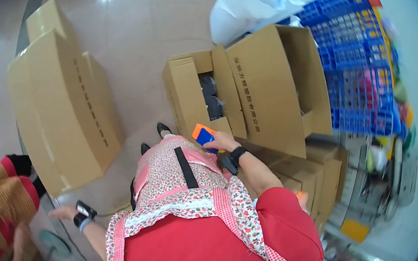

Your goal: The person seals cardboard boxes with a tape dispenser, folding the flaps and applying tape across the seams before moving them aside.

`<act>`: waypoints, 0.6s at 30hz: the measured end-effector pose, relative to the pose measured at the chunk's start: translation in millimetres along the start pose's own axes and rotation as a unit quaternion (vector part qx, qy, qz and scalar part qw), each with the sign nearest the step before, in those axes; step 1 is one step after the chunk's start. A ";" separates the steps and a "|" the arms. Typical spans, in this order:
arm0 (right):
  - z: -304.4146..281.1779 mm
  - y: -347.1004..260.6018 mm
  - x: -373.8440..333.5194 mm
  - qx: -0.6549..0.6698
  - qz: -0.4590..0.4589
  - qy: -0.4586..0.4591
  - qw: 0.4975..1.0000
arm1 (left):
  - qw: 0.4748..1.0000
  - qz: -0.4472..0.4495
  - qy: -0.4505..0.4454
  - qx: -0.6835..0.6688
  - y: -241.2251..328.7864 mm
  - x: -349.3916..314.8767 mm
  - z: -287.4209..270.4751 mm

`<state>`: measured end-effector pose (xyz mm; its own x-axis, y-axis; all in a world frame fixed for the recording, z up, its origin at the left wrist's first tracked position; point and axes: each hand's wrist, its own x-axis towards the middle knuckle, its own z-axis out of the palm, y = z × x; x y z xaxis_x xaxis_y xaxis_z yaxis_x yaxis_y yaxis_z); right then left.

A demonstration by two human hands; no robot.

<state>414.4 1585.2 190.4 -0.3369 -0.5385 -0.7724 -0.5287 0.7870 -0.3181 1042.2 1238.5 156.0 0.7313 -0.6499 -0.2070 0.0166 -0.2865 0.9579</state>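
My right hand (223,142) grips a small blue-and-orange block-shaped thing (203,134), whose exact kind I cannot make out. It is held in front of my apron, beside the near end of an open cardboard box (183,85). Inside that box lie several dark grey things (210,95). Out to the left, my left hand (64,212) holds nothing and its fingers are stretched out. Nearest to it is a large, taped cardboard carton (65,112).
A taller open carton (275,81) stands against the box, with more cartons (307,172) to its right. Behind are a white plastic bag (246,9) and blue plastic crates (349,54). Another person (3,201) in a yellow-and-red top is at lower left, near a round stool (54,243).
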 end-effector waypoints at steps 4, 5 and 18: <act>54.2 43.2 -76.4 0.086 0.087 0.089 0.989 | 0.843 0.518 0.046 0.137 203.4 -106.6 95.7; 64.6 45.7 -85.8 0.095 0.110 0.094 0.985 | 0.839 0.525 0.042 0.132 222.0 -133.5 112.9; 157.2 103.9 -99.7 0.306 0.272 0.180 0.894 | 0.364 0.531 -0.745 0.172 57.7 -559.6 383.4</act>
<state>515.5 1768.0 147.9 -0.7011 -0.0004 -0.7130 0.2792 0.9200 -0.2751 372.6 1315.8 251.0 -0.9866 -0.1090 0.1217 -0.0089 0.7797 0.6261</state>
